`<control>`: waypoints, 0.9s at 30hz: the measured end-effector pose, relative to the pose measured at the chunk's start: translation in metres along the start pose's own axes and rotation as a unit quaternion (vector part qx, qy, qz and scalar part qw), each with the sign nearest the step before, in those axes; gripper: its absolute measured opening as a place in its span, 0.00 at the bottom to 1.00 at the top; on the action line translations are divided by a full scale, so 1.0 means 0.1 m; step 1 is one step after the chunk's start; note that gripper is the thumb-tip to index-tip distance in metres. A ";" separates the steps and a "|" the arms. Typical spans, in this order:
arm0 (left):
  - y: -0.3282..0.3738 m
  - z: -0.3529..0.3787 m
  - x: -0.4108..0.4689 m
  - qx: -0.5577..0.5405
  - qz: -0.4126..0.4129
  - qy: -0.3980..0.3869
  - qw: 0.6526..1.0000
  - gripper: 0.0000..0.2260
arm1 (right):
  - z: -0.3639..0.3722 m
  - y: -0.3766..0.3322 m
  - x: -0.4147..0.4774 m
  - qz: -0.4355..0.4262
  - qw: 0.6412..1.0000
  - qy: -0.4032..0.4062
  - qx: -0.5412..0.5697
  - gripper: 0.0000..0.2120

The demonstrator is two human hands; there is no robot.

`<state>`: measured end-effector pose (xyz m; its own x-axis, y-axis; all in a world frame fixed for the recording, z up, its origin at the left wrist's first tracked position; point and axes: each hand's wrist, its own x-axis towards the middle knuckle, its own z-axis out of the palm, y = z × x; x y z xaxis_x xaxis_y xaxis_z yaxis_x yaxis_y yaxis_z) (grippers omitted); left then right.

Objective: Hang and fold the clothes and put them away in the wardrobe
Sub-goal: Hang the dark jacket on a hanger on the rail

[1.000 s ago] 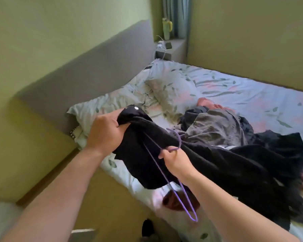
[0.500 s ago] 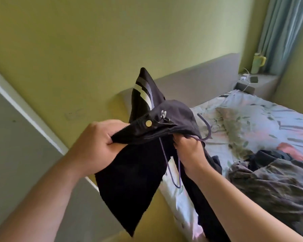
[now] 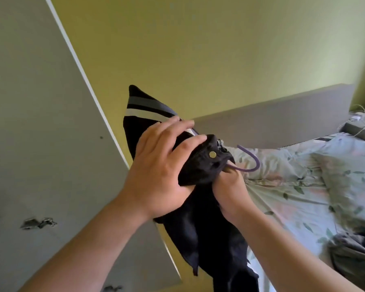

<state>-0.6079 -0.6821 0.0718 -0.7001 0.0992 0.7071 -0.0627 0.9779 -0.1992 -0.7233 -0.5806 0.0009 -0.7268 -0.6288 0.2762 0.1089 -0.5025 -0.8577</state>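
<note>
A black jacket [image 3: 198,228] with a striped collar, a zip and a brass snap hangs in front of me at the middle of the head view. My left hand [image 3: 160,165] lies over its collar with the fingers stretched out flat and the thumb under the cloth. My right hand [image 3: 230,184] grips the neck of a purple hanger [image 3: 251,165] from below, inside the jacket. Only the hanger's hook shows, sticking out to the right of the collar. The rest of the hanger is hidden in the cloth.
A grey wardrobe door [image 3: 40,144] fills the left side. The bed [image 3: 303,197] with a floral sheet lies at the right, with a grey headboard [image 3: 272,116] behind it. More dark clothes [image 3: 354,256] lie on the bed at the lower right.
I have lifted the jacket off the bed and turned left towards the wardrobe. My left hand has gone from gripping the collar edge to lying flat over it. The hanger's body has slipped inside the jacket.
</note>
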 end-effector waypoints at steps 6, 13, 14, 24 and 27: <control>-0.22 0.06 0.17 0.110 0.014 -0.167 0.980 0.32 | 0.17 0.19 0.03 0.046 0.996 0.019 -0.080 0.17; -0.51 0.23 0.00 0.080 -0.005 -0.209 0.975 0.25 | 0.10 0.41 -0.05 0.050 0.985 -0.070 -0.149 0.10; -0.57 0.25 -0.05 0.074 -0.007 -0.193 0.978 0.27 | 0.06 0.43 -0.05 0.067 0.985 -0.099 -0.127 0.12; -0.71 0.22 -0.42 0.079 -0.089 -0.111 0.987 0.29 | -0.19 0.97 -0.16 0.358 0.909 -0.062 -0.203 0.11; -0.74 0.09 -0.48 0.088 -0.102 -0.080 0.988 0.27 | -0.21 1.26 -0.26 0.416 0.835 -0.117 -0.341 0.19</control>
<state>-0.5761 -0.7607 0.0466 -0.7630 -0.1398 0.6311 -0.3265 0.9260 -0.1895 -0.7050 -0.6154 -0.1234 -0.4307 -0.7315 -0.5286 0.0407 0.5694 -0.8211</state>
